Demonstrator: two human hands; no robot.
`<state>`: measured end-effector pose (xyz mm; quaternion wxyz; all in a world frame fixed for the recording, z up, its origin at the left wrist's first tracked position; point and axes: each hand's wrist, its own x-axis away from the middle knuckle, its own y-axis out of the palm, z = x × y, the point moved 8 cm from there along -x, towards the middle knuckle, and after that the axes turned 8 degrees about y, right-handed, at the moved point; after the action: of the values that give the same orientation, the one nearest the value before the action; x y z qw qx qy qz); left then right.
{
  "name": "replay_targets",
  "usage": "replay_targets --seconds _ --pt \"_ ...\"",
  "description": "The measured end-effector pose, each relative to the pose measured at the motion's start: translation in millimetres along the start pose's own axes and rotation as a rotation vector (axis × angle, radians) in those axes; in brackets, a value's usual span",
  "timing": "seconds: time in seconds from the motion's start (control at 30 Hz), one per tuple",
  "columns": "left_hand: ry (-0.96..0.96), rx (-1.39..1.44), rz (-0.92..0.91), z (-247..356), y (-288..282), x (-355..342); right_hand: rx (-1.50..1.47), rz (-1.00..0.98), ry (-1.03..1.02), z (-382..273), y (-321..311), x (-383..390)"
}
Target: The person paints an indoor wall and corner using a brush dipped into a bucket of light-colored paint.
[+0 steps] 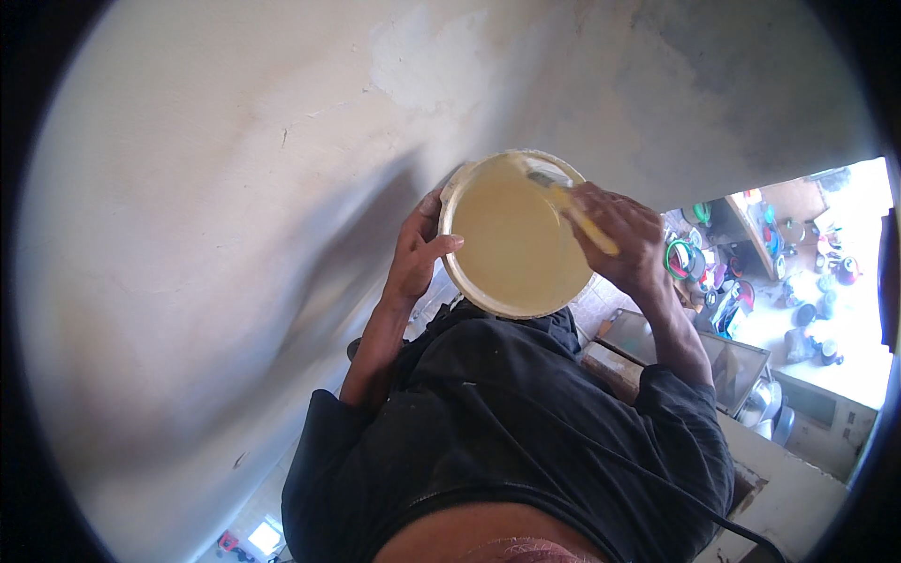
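Observation:
A round pale bucket (497,244) of cream-coloured liquid is held up in front of my body, near the plastered wall. My left hand (421,247) grips it at the left rim, thumb over the edge. My right hand (621,233) is closed on a brush with a yellow handle (591,228); the brush head (546,178), slightly blurred, is over the upper right part of the bucket, inside its rim. Whether it touches the liquid or the rim I cannot tell.
The wall (216,244) fills the left and top, with a shadow beside the bucket. Far below at right are cluttered shelving (751,235), many pots and containers (800,314), and framed panels (737,361) near my right arm.

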<state>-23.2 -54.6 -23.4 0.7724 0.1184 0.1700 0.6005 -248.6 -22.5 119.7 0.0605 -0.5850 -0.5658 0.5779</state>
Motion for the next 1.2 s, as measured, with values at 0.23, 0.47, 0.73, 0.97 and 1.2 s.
replay_targets --seconds 0.23,0.47,0.73,0.97,1.2 --pt "-0.003 -0.017 0.009 -3 -3 4 -0.333 -0.156 0.533 19 -16 10" --pt "-0.007 -0.018 0.023 2 2 1 -0.781 -0.397 0.784 18 42 35" --pt "0.021 -0.078 -0.028 7 3 -4 -0.290 -0.056 0.277 16 18 -13" --pt "0.007 -0.062 -0.016 0 -5 2 -0.131 0.027 0.291 6 -21 0" --pt "0.007 -0.006 -0.008 -21 -14 -1 -0.591 -0.432 0.640 27 41 42"
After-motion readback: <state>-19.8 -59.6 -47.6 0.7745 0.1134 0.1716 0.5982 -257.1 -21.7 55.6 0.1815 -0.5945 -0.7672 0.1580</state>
